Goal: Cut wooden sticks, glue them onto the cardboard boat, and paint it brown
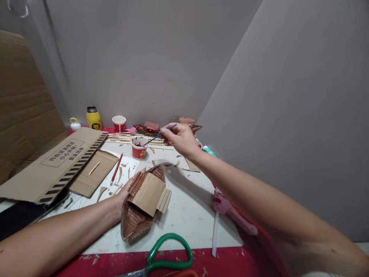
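Observation:
My left hand (124, 194) grips a brown cardboard model boat (141, 206) from its left side, holding it on the white work surface (190, 215). A tan cardboard roof piece sits tilted on top of the boat. My right hand (178, 137) is pinched on a thin blue-handled paintbrush (160, 135), whose tip dips into a small red paper cup (139, 147) with dark paint inside.
A flattened printed cardboard box (54, 165) lies at left, with a red pencil (116, 169) beside it. Green-handled scissors (168, 257) lie at the near edge. A pink tool (230, 211) sits at right. At the back stand a yellow bottle (93, 117), another red cup (119, 124), wooden sticks and more model boats.

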Demonstrator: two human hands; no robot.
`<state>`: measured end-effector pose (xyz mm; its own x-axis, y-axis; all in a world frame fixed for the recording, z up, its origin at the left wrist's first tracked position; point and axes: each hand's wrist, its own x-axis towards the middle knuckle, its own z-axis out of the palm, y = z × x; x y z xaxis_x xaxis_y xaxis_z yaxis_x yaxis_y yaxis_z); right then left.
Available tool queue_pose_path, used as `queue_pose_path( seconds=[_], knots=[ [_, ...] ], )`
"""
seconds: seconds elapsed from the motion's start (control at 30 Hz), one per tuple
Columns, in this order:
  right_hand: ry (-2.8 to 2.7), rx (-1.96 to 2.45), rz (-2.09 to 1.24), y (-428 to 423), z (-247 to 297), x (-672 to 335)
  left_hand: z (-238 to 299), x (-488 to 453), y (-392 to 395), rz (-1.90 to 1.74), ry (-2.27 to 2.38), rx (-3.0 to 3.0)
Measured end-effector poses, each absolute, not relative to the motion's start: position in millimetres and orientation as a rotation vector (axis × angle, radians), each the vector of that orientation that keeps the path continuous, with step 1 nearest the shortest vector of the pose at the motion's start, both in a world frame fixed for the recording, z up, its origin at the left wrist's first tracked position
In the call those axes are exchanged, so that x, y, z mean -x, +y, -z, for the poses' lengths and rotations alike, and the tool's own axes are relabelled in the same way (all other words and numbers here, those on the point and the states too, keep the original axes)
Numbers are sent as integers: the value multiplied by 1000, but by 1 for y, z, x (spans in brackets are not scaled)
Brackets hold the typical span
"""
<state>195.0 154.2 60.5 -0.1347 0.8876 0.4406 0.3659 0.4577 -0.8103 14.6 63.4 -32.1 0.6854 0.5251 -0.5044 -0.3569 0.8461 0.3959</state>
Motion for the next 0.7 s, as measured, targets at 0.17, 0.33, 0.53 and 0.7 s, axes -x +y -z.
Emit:
queue_pose_path(
  seconds=[0.17, 0.33, 0.53, 0.7],
  knots=[
    [-1919, 1176, -653, 185, -44, -173, 30, -16, 64, -494, 633, -293],
    [-2095, 1252, -801, 195, -35, -161, 30, -16, 63, -468, 652, -288],
    [-2090, 1231, -952, 193, -34, -155, 30, -15, 61, -498, 652, -257],
    [-1971, 1271, -941, 195, -33, -160, 29, -14, 57, -547, 646, -219]
  ],
)
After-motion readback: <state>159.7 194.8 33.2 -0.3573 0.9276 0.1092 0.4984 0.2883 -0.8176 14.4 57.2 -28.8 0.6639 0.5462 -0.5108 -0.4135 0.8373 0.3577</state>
